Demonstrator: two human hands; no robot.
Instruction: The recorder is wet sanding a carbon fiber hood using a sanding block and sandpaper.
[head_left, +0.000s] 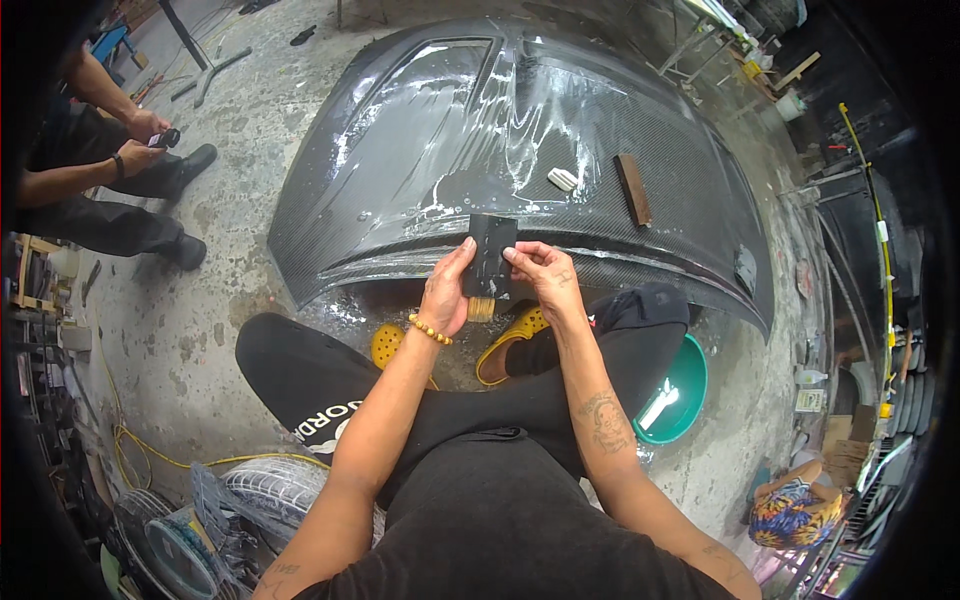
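A black sheet of sandpaper [492, 250] with whitish specks is stretched between my two hands, above the near edge of a wet, black carbon-fibre car hood [400, 190]. My left hand [449, 290] pinches its left side, thumb on top. At its right edge, the thumb and fingers of my right hand [546, 268] are closed on it. A ridged tan piece [481, 309] shows under the lower end of the sheet, by my left fingers; most of it is hidden. On the hood lie a brown bar-shaped block [632, 190] and a small white ridged piece [562, 179].
A green basin [690, 400] of liquid stands by my right knee. Another person [140, 150] stands at the left, holding a small dark object. Tires [275, 485] and a yellow hose [200, 463] lie behind on the left. Racks and parts [870, 330] line the right side.
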